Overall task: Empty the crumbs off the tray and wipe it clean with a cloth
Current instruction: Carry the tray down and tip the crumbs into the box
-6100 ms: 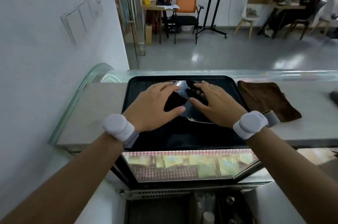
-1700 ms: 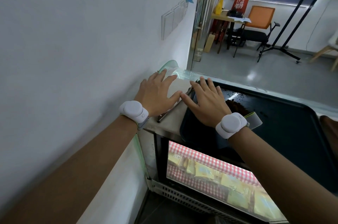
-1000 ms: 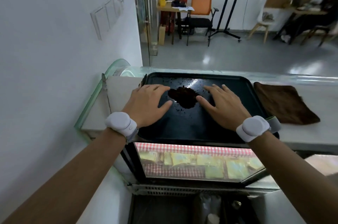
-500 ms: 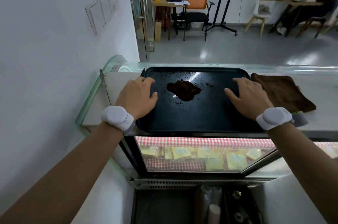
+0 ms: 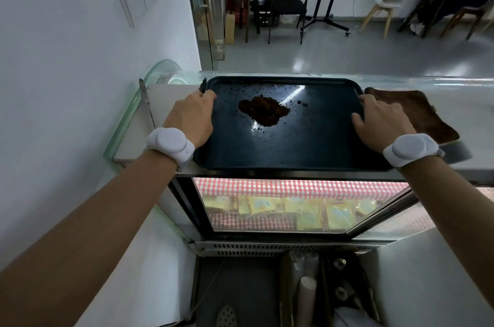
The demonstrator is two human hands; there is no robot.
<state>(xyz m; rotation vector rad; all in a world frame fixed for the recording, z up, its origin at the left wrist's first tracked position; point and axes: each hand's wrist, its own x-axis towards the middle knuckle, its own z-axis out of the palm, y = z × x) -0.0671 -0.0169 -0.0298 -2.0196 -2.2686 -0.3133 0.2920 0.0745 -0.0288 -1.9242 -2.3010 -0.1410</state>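
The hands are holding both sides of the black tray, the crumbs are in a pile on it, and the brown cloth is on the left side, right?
Nearly. The head view shows the brown cloth lying on the right of the tray, beside the right hand, not the left. The rest holds.

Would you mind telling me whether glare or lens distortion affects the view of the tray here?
Head view: a bright streak of glare crosses the tray just right of the crumb pile; wide-angle distortion bows the glass counter edge; both hands are sharp.
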